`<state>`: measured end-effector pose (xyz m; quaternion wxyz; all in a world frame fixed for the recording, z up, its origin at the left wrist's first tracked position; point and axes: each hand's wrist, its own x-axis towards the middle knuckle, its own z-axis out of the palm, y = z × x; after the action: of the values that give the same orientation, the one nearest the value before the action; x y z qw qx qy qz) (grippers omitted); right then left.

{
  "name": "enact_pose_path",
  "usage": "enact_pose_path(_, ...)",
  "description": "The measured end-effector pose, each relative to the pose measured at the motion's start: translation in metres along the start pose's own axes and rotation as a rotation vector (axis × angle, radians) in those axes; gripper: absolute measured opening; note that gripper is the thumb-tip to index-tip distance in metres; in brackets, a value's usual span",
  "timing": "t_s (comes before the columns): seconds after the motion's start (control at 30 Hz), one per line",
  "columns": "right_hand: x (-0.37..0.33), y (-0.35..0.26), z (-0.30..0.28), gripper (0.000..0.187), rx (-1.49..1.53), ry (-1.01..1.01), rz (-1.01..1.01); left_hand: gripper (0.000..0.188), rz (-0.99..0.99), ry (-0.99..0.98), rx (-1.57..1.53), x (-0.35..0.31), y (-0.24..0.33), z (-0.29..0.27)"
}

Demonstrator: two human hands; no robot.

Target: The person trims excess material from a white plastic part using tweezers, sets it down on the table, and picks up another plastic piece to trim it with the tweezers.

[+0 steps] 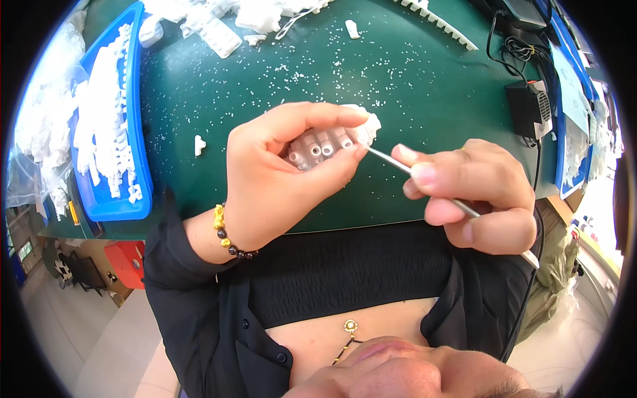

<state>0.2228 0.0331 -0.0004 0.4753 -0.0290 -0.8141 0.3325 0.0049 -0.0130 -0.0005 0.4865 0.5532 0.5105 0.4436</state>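
My left hand (262, 162) is closed around a white plastic part (323, 147) that shows several short round tubes in a row. Thumb and forefinger pinch its right end, where a ridged edge sticks out. Pinched in my right hand (481, 189) is a slim metal scraper-like tool (391, 160), its thin tip at the part's right end beside my left thumb. Whether the tip touches the plastic I cannot tell. The tool's flattened back end (531, 259) comes out below my right hand. Part of the white piece is hidden by my left fingers.
White crumbs lie over the green table (199, 79). A small white piece (200, 145) lies left of my hand. The blue tray (142, 172) holds many white parts, with more piled at the back (219, 36). A black power adapter (529, 109) and cables stand right.
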Motion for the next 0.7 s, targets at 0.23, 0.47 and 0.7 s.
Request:
enact_pose_path(0.23, 0.005, -0.011, -0.007, 0.020, -0.046, 0.088, 0.352, 0.046, -0.308, -0.150, -0.439, 0.010, 0.002, -0.008)
enact_pose_path(0.47, 0.002, -0.003, -0.008, 0.021, -0.007, 0.041, 0.265, 0.048, -0.384, -0.119, -0.620, 0.013, 0.000, -0.010)
enact_pose_path(0.7, 0.008, 0.001, -0.009, 0.023, -0.046, -0.113, 0.208, 0.046, -0.406, -0.163, -0.665, 0.013, 0.002, -0.008)
